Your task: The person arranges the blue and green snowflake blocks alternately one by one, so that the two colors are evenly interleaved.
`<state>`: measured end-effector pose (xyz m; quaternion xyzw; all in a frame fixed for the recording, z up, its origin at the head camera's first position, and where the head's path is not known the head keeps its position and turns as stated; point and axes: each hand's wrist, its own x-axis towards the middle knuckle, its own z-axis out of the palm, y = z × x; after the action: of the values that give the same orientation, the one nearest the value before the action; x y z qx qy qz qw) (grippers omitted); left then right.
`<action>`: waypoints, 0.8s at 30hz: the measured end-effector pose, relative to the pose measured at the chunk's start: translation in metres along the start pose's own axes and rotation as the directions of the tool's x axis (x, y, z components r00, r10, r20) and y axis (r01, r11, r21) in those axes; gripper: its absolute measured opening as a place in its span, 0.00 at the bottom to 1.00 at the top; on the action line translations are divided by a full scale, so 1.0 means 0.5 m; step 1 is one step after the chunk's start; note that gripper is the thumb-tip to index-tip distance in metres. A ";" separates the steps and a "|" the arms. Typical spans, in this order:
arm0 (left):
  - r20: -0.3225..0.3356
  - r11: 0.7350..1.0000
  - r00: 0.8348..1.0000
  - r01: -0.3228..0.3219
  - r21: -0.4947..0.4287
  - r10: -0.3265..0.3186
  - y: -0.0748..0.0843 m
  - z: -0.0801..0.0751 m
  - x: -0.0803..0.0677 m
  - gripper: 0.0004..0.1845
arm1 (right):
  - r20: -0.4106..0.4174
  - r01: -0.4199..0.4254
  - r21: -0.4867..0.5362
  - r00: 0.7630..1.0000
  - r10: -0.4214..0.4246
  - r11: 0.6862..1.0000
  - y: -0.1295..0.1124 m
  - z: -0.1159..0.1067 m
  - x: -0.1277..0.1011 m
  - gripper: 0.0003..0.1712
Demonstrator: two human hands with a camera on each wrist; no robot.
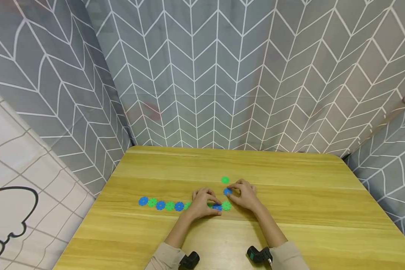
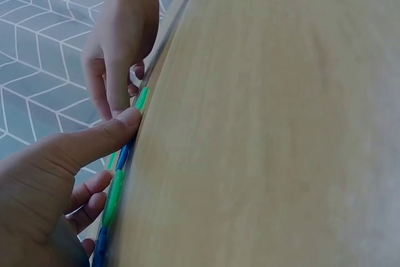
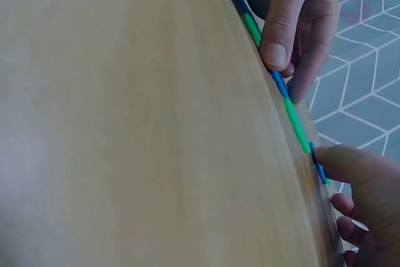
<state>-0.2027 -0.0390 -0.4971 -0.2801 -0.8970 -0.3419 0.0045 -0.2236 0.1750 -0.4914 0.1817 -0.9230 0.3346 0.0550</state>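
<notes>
Flat notched discs, blue and green by turns, form a row on the wooden table (image 1: 310,195). My left hand (image 1: 201,204) lies over the row's right part and pinches a blue notched disc (image 1: 217,207) between thumb and forefinger. At the right end of the row is a green disc (image 1: 226,206). Just beyond it, my right hand (image 1: 244,195) pinches another blue notched disc (image 1: 227,191) by its right side. Farther back lies a separate green disc (image 1: 225,180). Part of the row is hidden under my left hand.
The row runs left to an end blue disc (image 1: 143,201). A patterned grey curtain (image 1: 202,75) hangs behind the table's far edge and along the sides. Black wrist devices (image 1: 190,260) sit at both sleeves.
</notes>
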 end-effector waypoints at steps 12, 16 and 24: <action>-0.003 1.000 1.000 0.012 0.001 -0.012 0.005 -0.003 0.002 0.14 | -0.023 -0.030 0.018 0.999 0.031 0.999 0.029 -0.019 -0.006 0.13; 0.000 1.000 1.000 0.019 -0.002 -0.019 0.005 -0.004 0.001 0.14 | -0.015 -0.065 0.027 0.998 0.065 0.998 0.031 -0.025 -0.007 0.14; -0.001 1.000 1.000 0.021 -0.004 -0.021 0.001 -0.001 0.002 0.14 | -0.023 -0.100 0.043 0.995 0.101 0.994 0.031 -0.026 -0.005 0.14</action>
<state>-0.2034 -0.0384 -0.4961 -0.2704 -0.8994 -0.3436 0.0007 -0.2271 0.1948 -0.4912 0.1320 -0.9230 0.3586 0.0460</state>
